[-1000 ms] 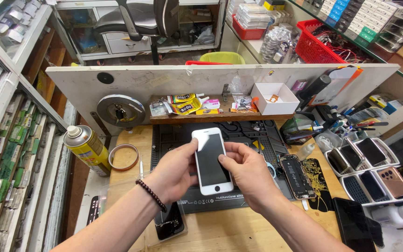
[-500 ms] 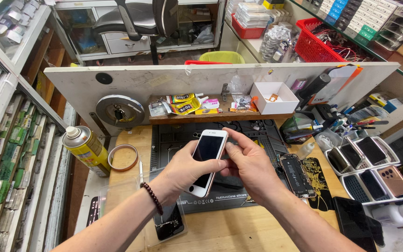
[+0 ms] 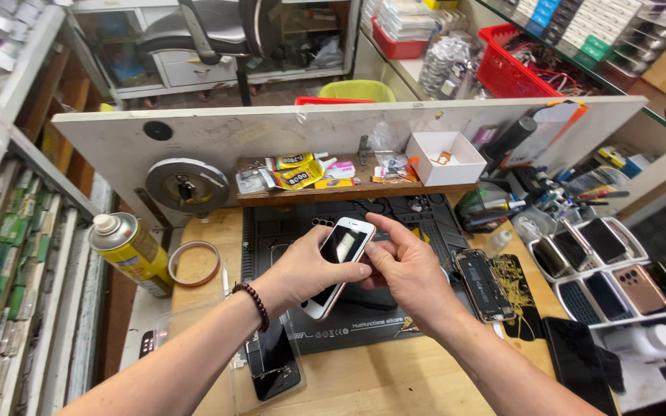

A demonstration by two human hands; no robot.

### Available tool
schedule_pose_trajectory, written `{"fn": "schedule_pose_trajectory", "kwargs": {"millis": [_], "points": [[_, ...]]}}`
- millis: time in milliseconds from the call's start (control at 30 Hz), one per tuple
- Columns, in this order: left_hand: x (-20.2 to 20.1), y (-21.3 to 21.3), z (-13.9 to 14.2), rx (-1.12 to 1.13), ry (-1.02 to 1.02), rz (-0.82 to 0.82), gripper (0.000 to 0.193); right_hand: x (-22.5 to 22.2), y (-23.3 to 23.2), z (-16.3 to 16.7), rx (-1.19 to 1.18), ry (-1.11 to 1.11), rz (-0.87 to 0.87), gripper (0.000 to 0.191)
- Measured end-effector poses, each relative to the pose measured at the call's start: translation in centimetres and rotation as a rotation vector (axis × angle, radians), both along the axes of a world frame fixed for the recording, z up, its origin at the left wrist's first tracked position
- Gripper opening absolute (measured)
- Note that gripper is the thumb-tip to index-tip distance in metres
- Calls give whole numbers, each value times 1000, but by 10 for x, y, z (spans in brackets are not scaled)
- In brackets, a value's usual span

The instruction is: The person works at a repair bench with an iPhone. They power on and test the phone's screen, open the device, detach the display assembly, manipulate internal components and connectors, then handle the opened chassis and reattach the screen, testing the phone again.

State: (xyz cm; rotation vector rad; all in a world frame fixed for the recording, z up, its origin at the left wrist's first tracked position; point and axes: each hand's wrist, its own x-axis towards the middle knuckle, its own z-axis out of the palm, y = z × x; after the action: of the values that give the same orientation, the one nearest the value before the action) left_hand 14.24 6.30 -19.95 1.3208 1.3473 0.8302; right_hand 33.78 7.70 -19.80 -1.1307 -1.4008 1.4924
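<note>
A white smartphone [image 3: 344,245] with a dark screen is held tilted above a black silicone work mat [image 3: 395,219] on a wooden bench. My left hand [image 3: 306,270], with a bead bracelet at the wrist, wraps around the phone's lower half from the left. My right hand [image 3: 408,270] meets it from the right, fingertips touching the phone's top right edge.
A yellow spray can [image 3: 129,248] and a tape ring [image 3: 194,263] sit at left. An opened phone [image 3: 484,284] lies right of the mat, a dark phone [image 3: 271,366] below. Racks of phones [image 3: 610,266] stand at right. A white box [image 3: 445,158] rests on the small shelf.
The phone has tipped from flat and screen-up to a steeper tilt, and my left hand has closed further around its lower part. My right fingers shifted to its top edge.
</note>
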Motion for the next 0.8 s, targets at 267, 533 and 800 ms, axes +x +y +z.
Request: {"fn": "schedule_pose_trajectory", "kwargs": {"millis": [267, 533, 800], "points": [[22, 61, -59, -168, -36, -188, 63, 14, 26, -55, -150, -77, -150, 48], [22, 81, -89, -274, -47, -143, 61, 16, 44, -88, -306, 55, -144, 48], [38, 88, -105, -186, 132, -82, 69, 19, 44, -108, -359, 262, -166, 47]]}}
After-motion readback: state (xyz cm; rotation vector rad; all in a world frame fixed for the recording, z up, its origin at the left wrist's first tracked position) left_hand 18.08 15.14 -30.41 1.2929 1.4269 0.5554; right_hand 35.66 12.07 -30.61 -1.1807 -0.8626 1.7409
